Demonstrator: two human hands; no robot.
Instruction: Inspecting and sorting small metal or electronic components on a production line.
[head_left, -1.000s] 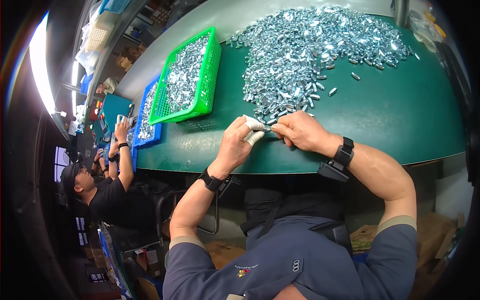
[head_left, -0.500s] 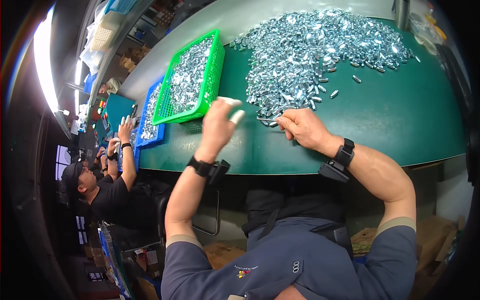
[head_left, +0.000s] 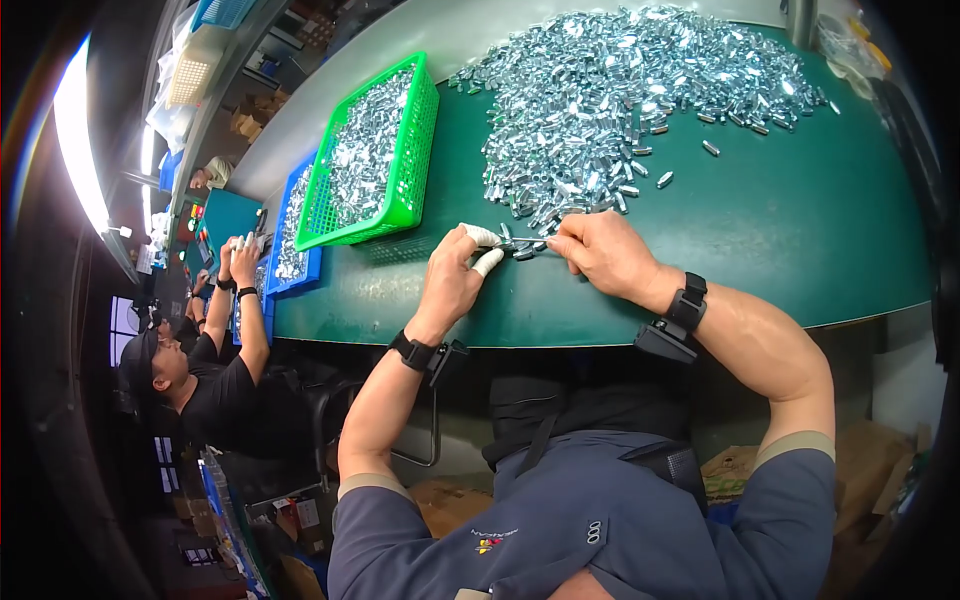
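Note:
My right hand (head_left: 608,255) pinches a thin metal rod (head_left: 528,239) that points left. My left hand (head_left: 456,275), with white covers on thumb and forefinger, is closed on a small metal piece (head_left: 506,243) at the rod's left end. Whether the rod sits inside the piece or only touches it is too small to tell. Just beyond both hands lies a large pile of shiny silver metal pieces (head_left: 590,110), its near tip reaching almost to my fingers.
A green plastic basket (head_left: 425,130) full of the same pieces stands left of the pile. Beside it are blue trays (head_left: 310,268) with more pieces. Two loose pieces lie right of the pile on the green tabletop (head_left: 760,220). A co-worker (head_left: 215,365) sits at the left.
My left hand has come right and down from beside the basket to the rod's end, closing on a small metal piece. My right hand keeps the rod, nearly still.

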